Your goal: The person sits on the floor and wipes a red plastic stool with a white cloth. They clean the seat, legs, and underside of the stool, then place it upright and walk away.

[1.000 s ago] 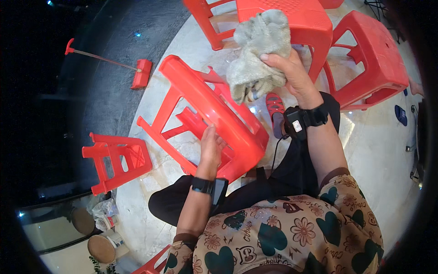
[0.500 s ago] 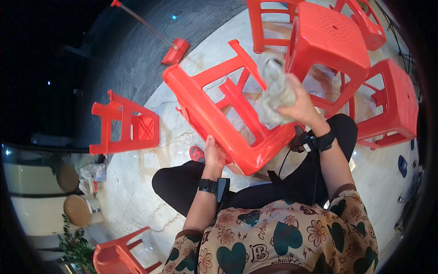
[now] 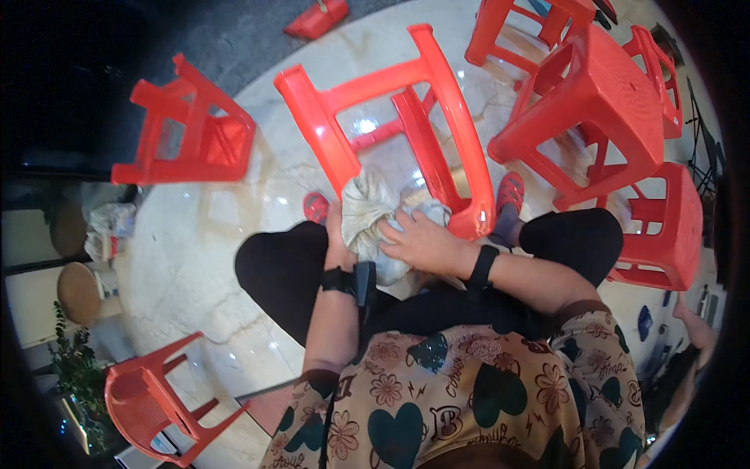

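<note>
A red plastic stool lies tilted between my legs, its legs pointing away from me and its seat end close to my lap. My right hand is closed on a damp-looking, greyish-white cloth, pressing it against the near part of the stool. Bunched folds of the cloth cover much of the seat end. At the stool's left side, my left hand grips its edge; the cloth partly hides the fingers.
More red stools stand at the right, one on another's side. Another stool lies at the far left, and a red chair stands near left. A red dustpan is at the back. Another person's limb shows at the right edge.
My right hand has brought the cloth down and left, from above the stool onto its near end. The stool has turned, its legs now pointing farther away. My view has shifted.
</note>
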Demonstrator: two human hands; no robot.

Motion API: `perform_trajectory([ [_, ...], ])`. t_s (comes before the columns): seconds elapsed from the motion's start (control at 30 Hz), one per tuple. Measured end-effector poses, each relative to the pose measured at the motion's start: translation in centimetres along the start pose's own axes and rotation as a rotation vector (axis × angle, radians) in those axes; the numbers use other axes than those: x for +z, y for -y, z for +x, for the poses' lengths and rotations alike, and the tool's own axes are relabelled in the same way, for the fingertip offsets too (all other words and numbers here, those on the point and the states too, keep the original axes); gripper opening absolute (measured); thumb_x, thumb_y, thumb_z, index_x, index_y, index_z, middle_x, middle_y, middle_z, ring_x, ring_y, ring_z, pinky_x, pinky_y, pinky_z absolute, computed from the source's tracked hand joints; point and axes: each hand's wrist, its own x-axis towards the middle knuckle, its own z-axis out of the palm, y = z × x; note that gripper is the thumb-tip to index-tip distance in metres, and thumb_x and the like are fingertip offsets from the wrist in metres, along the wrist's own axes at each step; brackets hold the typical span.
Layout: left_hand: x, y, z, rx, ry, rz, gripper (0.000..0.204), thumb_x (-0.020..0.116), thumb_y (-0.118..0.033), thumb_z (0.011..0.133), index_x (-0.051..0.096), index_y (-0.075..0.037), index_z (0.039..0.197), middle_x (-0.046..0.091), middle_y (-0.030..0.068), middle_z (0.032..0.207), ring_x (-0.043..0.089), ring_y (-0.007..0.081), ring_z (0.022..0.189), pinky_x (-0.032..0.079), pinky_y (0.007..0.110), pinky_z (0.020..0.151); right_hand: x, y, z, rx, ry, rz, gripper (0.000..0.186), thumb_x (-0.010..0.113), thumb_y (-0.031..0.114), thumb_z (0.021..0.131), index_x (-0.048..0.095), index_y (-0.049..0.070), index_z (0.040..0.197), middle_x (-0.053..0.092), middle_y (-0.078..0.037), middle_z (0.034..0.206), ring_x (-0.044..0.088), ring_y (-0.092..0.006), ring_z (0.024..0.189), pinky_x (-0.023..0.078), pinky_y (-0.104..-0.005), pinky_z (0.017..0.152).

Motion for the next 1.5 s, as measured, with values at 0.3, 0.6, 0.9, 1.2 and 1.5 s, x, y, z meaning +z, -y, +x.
perform_trajectory([
  [0.3, -5.1, 0.1, 5.0, 0.078, -0.429, 0.017, 0.029, 0.037, -0.017, 0.101, 0.059, -0.001, 0.110, 0.066, 0.0120, 0.107, 0.066, 0.0245, 0.093, 0.055, 0.038, 0.080, -3.6, -5.1, -7.6, -0.092, 0.288, -0.220, 0.012, 0.057, 0.021, 0.082, 0.063, 0.017, 0.091, 0.051, -0.005, 0.114, 0.053, -0.0259, 0.095, 0.044, -0.0381, 0.073],
  [0.6, -8.3, 0.9, 6.0, 0.596, -0.857, 0.732, 0.046, 0.047, -0.032, 0.097, 0.050, 0.004, 0.127, 0.056, 0.0231, 0.125, 0.055, 0.0356, 0.114, 0.044, 0.045, 0.097, -15.1, -10.6, -3.4, 0.469, -0.273, 0.044, 0.060, 0.081, 0.021, 0.056, 0.065, 0.014, 0.113, 0.058, -0.013, 0.121, 0.057, -0.0339, 0.112, 0.047, -0.0415, 0.095],
  [0.9, -0.3, 1.2, 3.1, 0.678, -0.771, 1.467, 0.077, 0.055, -0.041, 0.095, 0.021, 0.004, 0.146, 0.036, 0.0288, 0.143, 0.034, 0.0424, 0.133, 0.030, 0.048, 0.109, -9.3, -26.8, 3.5, 0.450, -0.190, 0.120, 0.076, 0.080, 0.039, 0.068, 0.053, 0.015, 0.134, 0.051, -0.019, 0.134, 0.052, -0.0356, 0.121, 0.045, -0.0404, 0.100],
  [1.2, -0.2, 1.2, 2.8, 0.674, -0.786, 1.429, 0.076, 0.060, -0.039, 0.093, 0.024, 0.004, 0.145, 0.038, 0.0289, 0.141, 0.036, 0.0426, 0.132, 0.032, 0.048, 0.109, -0.1, -26.4, 1.3, 0.763, -0.153, 0.149, 0.072, 0.074, 0.042, 0.071, 0.051, 0.016, 0.135, 0.056, -0.025, 0.121, 0.058, -0.0394, 0.110, 0.048, -0.0452, 0.093],
  [1.5, -0.1, 1.2, 2.8, 0.687, -0.824, 1.449, 0.077, 0.061, -0.041, 0.091, 0.026, 0.003, 0.145, 0.039, 0.0284, 0.141, 0.037, 0.0423, 0.132, 0.033, 0.048, 0.108, -1.7, -12.6, -6.9, 0.827, 0.456, 0.037, 0.087, 0.071, 0.035, 0.073, 0.032, -0.005, 0.140, 0.055, -0.030, 0.113, 0.063, -0.0416, 0.091, 0.052, -0.0487, 0.079],
])
